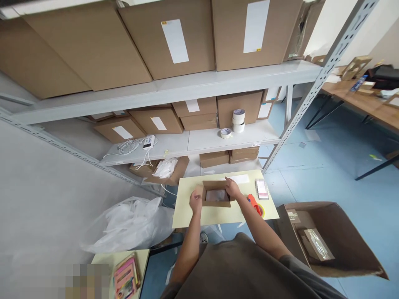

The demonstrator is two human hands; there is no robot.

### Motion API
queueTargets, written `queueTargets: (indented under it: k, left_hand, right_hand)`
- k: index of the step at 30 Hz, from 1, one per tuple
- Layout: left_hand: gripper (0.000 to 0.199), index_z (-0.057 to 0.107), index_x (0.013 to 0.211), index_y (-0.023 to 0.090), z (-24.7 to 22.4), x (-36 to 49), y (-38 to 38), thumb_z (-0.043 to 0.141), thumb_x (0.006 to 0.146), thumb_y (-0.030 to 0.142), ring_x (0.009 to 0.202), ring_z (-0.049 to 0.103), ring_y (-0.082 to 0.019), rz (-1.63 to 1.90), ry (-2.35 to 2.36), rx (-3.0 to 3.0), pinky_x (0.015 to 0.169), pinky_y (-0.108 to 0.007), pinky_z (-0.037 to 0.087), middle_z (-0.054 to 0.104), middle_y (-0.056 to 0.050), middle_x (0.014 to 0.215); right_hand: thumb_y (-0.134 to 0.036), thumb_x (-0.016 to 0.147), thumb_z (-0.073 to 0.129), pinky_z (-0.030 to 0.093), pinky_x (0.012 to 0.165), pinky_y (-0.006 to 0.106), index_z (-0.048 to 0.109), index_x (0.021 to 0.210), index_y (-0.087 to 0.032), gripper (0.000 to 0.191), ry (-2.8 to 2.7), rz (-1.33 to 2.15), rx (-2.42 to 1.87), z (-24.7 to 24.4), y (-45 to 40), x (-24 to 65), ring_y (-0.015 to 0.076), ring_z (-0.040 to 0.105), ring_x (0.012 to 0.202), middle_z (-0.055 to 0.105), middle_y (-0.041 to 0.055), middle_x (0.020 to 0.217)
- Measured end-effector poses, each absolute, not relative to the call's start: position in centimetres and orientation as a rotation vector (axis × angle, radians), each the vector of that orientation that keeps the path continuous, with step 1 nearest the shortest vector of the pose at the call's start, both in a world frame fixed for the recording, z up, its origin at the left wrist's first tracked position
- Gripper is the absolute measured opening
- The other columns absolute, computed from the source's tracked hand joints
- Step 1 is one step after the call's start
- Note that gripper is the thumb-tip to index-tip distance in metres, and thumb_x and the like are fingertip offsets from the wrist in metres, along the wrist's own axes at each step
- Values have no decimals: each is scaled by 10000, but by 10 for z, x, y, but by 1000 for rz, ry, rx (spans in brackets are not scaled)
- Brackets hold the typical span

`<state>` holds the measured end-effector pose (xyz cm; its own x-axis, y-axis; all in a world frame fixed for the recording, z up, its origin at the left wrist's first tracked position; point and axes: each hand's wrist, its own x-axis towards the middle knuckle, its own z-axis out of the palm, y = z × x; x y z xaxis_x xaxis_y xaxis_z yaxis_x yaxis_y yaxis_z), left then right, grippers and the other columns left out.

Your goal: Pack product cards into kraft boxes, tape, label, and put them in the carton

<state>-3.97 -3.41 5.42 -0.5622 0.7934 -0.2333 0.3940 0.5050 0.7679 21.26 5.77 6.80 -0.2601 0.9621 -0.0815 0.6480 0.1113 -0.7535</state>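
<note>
A small open cardboard box [217, 204] sits on the pale yellow table, its top facing up. Inside lies something flat and greyish [217, 195], too unclear to name. My left hand [195, 202] is at the box's left side, its curled fingers on the blurred left flap. At the opposite side, my right hand [232, 189] grips the right edge, thumb and fingers around the cardboard. Close to my right forearm rests an orange tape dispenser [254, 203] with a yellow-rimmed roll.
The pale yellow table [187, 216] stands before a grey metal shelf [205, 139] carrying cartons, tape rolls [238, 120] and a power strip [149, 142]. A large open carton [339, 232] holding a taped box is on the floor at right. White plastic bagging [134, 220] bulges at left.
</note>
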Motion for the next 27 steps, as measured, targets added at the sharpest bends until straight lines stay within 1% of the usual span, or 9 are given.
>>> queueTargets:
  k: [2,4,8,10,13,16,19,23,27]
  left_hand:
    - [706,443,1549,128,57,-57,-31,635,882,256,1419,550,-347,810,2301,932,1150,-441,449,557,-222,1540]
    - [744,426,1559,109,58,-67,-28,657,870,270,1443,523,-365,698,2296,928,1144,-432,443,586,-221,1513]
    - [551,582,1436,165,56,-65,-27,634,910,324,1293,660,-315,654,2130,1049,1086,-384,487,747,-141,1294]
    - [545,633,1386,174,53,-57,-30,689,882,373,1310,649,-303,669,1987,1193,1120,-368,463,727,-140,1340]
    - [768,658,1367,184,48,-46,-36,887,680,440,1504,451,-365,517,1790,1396,1204,-402,382,527,-177,1591]
    - [942,644,1398,229,43,-42,-43,979,529,373,1609,238,-388,274,1750,1514,1247,-450,325,331,-163,1718]
    - [816,639,1413,268,38,-43,-47,928,651,315,1614,244,-347,226,1761,1613,1242,-451,338,315,-134,1730]
    - [501,659,1393,292,36,-51,-52,725,896,300,1602,291,-272,165,1810,1673,1226,-447,358,382,-100,1705]
    - [478,610,1463,268,42,-66,-55,577,988,221,1608,278,-236,-52,1838,1762,1221,-439,365,375,-90,1708]
  right_hand:
    - [-136,847,533,408,1223,448,521,1561,-158,715,-1872,957,-1597,65,48,222,292,528,1437,605,138,1517]
    - [-177,861,537,429,1208,452,525,1558,-183,697,-1779,952,-1636,60,35,234,295,539,1432,596,123,1529]
    - [-272,885,581,453,1177,475,510,1562,-165,689,-1609,966,-1804,45,9,264,335,530,1447,543,163,1578]
    - [-333,889,620,468,1150,490,516,1550,-141,696,-1530,992,-1910,35,-2,276,361,550,1429,554,205,1558]
    - [-425,874,681,510,1083,497,543,1523,-157,716,-1468,1045,-1934,23,-15,283,379,607,1366,627,224,1474]
    - [-477,884,698,524,1063,481,538,1529,-182,727,-1472,1119,-1837,16,-25,274,361,625,1349,661,203,1440]
    - [-463,899,703,483,1129,482,482,1581,-216,758,-1571,1206,-1686,11,-32,256,331,582,1407,631,166,1491]
    - [-434,897,710,330,1265,495,329,1665,-268,874,-1890,1224,-1436,6,-34,236,288,338,1584,389,109,1695]
    - [-502,926,672,291,1283,538,205,1704,-276,935,-2177,1267,-1427,7,-26,221,321,148,1637,341,81,1719]
